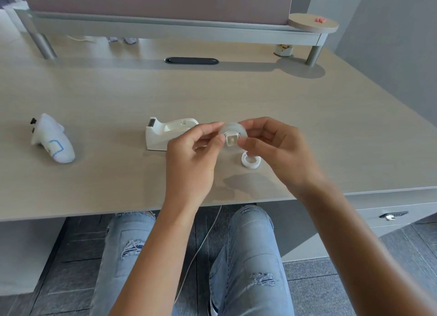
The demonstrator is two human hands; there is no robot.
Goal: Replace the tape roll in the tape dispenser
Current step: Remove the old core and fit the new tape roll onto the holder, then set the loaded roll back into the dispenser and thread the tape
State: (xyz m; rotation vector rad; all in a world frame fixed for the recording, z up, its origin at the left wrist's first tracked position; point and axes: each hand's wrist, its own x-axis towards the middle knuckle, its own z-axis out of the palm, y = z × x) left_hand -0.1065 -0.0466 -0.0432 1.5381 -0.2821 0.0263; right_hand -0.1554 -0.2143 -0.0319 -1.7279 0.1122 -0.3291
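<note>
Both hands (236,150) around flat-facing tape roll (233,130)

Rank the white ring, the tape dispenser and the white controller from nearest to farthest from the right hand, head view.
1. White ring: on the desk, just below the right hand.
2. Tape dispenser: left, behind the left hand.
3. White controller: far left on the desk.

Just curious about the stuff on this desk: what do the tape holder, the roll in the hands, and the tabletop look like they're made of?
Tape dispenser: seemingly moulded plastic, glossy white with rounded edges.
Tape roll: likely clear plastic film, cloudy and see-through, on a white hub, probably plastic.
Desk: pale matte wood-grain surface; solid wood or laminate, cannot tell.
</note>
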